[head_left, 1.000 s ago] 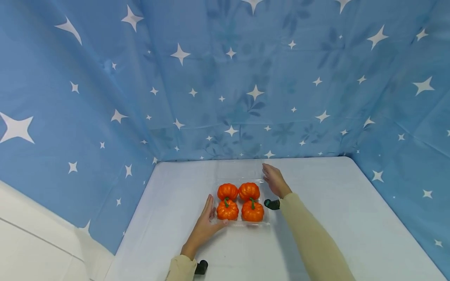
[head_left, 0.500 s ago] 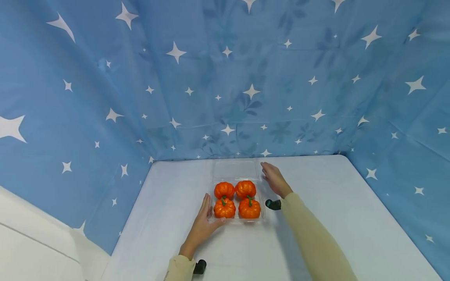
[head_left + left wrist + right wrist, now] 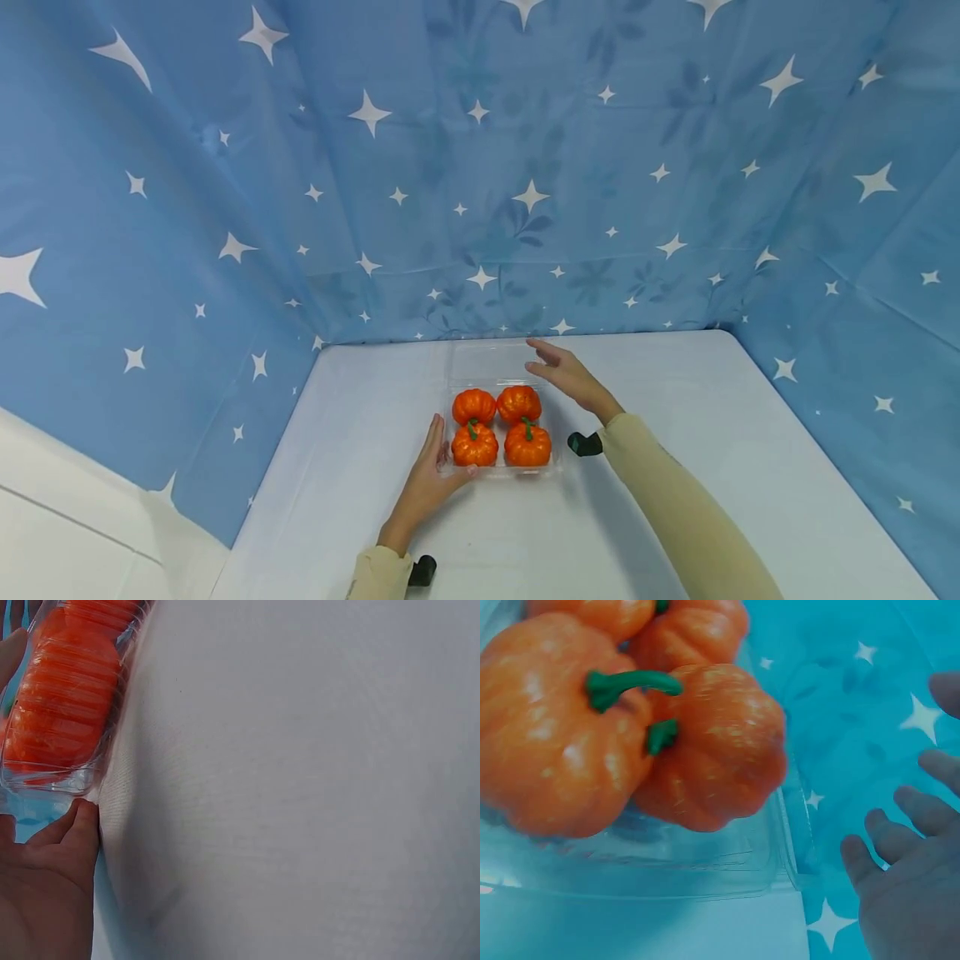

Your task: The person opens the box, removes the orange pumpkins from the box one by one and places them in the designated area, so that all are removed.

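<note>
A clear plastic clamshell box lies on the white table with its see-through lid folded back toward the curtain. Inside sit several small orange pumpkins with green stems, also large in the right wrist view as pumpkins. My left hand lies along the box's left front corner, fingers straight at the left side and thumb at the front edge. In the left wrist view its fingertips are right at the box wall. My right hand hovers at the lid's right edge, fingers spread and holding nothing.
The white tabletop stretches out on both sides of the box. A blue curtain with white stars stands behind and at both sides. Dark wrist camera mounts stick out beside both sleeves.
My right hand has moved left over the lid's right edge, its fingers spreading apart. The left hand stays at the box's corner. The whole head view has shifted slightly.
</note>
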{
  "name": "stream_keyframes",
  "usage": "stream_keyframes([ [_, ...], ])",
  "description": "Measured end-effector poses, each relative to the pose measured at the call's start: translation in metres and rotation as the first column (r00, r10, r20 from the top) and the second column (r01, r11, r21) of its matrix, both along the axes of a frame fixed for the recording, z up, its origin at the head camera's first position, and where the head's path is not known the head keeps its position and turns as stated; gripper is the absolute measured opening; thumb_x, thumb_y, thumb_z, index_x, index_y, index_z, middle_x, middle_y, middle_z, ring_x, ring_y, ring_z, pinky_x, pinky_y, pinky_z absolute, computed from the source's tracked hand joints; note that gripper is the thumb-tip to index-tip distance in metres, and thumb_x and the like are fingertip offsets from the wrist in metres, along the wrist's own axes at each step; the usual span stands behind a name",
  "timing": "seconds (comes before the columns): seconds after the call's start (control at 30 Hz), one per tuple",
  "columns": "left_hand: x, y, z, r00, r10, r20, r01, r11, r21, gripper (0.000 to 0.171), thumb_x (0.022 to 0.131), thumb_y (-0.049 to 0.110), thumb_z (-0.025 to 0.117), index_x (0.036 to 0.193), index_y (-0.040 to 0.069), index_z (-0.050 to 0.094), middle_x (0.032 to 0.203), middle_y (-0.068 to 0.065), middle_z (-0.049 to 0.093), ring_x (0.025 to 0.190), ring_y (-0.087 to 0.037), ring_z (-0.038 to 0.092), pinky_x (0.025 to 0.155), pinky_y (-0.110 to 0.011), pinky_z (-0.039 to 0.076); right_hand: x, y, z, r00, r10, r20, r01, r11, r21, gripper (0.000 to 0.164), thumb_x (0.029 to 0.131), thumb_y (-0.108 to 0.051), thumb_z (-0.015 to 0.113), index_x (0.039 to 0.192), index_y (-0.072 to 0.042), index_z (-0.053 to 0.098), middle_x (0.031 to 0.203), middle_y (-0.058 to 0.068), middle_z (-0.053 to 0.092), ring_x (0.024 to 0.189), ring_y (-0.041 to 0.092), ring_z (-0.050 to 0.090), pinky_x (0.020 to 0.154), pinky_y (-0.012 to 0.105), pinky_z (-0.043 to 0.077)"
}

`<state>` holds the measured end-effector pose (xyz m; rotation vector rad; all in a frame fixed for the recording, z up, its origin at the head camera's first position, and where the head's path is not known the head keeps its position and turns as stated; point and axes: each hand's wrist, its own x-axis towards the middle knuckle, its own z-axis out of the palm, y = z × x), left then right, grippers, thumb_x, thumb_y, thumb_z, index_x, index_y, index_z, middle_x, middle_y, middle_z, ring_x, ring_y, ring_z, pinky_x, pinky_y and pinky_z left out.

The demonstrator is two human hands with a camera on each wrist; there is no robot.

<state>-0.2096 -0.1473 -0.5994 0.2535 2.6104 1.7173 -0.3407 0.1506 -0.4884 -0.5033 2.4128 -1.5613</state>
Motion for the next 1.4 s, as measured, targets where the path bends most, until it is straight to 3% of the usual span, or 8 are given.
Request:
stream_keyframes([
  [0.13,0.001,-0.002,0.001,1.0,0.002,-0.001,-0.002,1.0,-0.002,0.114,0.092,0.039,0.087,0.171,0.003,0.013,0.179,-0.011,0.006,0.154,-0.036,0.038,0.123,-0.044,0.032,0.006,-0.011,-0.007,0.995,0.088,-0.045,-0.082,0.99,0.117,0.065,0.107,-0.027,0.064,0.165,-0.007,0.042,0.173,0.019,0.029,0.155,0.048,0.031,0.122,0.065,0.031],
  [0.3,0.001,-0.003,0.002,1.0,0.003,-0.016,-0.003,1.0,0.009,0.112,0.092,0.035,0.087,0.171,0.001,0.014,0.179,-0.014,0.009,0.152,-0.037,0.042,0.122,-0.044,0.033,0.016,-0.021,-0.021,0.979,0.187,-0.079,-0.159,0.948,0.277,0.064,0.104,-0.019,0.069,0.163,-0.009,0.047,0.173,0.017,0.03,0.156,0.044,0.032,0.121,0.064,0.034],
  [0.53,0.0,0.003,0.0,1.0,-0.008,0.001,0.008,1.0,0.028,0.113,0.093,0.037,0.087,0.171,0.002,0.014,0.179,-0.014,0.009,0.152,-0.039,0.042,0.121,-0.044,0.034,0.024,-0.023,-0.033,0.959,0.22,-0.18,-0.124,0.894,0.431,0.056,0.101,-0.007,0.073,0.154,0.0,0.056,0.163,0.02,0.046,0.154,0.042,0.037,0.122,0.059,0.034],
  [0.8,0.004,0.004,0.001,1.0,0.001,0.02,-0.001,1.0,0.019,0.114,0.093,0.041,0.086,0.173,0.01,0.012,0.179,-0.007,0.009,0.152,-0.034,0.042,0.122,-0.042,0.033,0.026,-0.021,-0.026,0.953,0.225,-0.203,-0.124,0.9,0.417,0.051,0.1,-0.001,0.072,0.15,0.0,0.061,0.157,0.02,0.054,0.147,0.044,0.047,0.118,0.058,0.04],
  [1.07,0.004,0.001,0.002,1.0,0.003,-0.008,-0.002,1.0,0.014,0.112,0.093,0.038,0.086,0.172,0.006,0.013,0.179,-0.011,0.009,0.151,-0.036,0.043,0.122,-0.045,0.033,0.023,-0.019,-0.012,0.944,0.219,-0.247,-0.119,0.924,0.364,0.051,0.1,0.002,0.072,0.15,-0.002,0.062,0.154,0.021,0.057,0.139,0.043,0.056,0.11,0.054,0.051],
  [1.3,0.004,0.0,-0.001,1.0,0.006,-0.016,-0.006,1.0,-0.006,0.114,0.092,0.041,0.086,0.172,0.006,0.013,0.179,-0.009,0.008,0.151,-0.035,0.043,0.123,-0.047,0.033,0.019,-0.018,0.0,0.931,0.211,-0.296,-0.107,0.938,0.33,0.052,0.1,-0.001,0.074,0.151,-0.001,0.061,0.15,0.019,0.061,0.133,0.038,0.061,0.11,0.053,0.052],
  [1.4,0.004,-0.001,-0.001,1.0,0.008,-0.024,-0.008,1.0,-0.006,0.113,0.093,0.041,0.086,0.172,0.005,0.013,0.179,-0.011,0.009,0.15,-0.037,0.044,0.122,-0.049,0.033,0.019,-0.016,0.004,0.938,0.187,-0.293,-0.102,0.954,0.283,0.052,0.101,-0.004,0.073,0.151,-0.001,0.06,0.146,0.018,0.064,0.127,0.036,0.064,0.109,0.053,0.053],
])
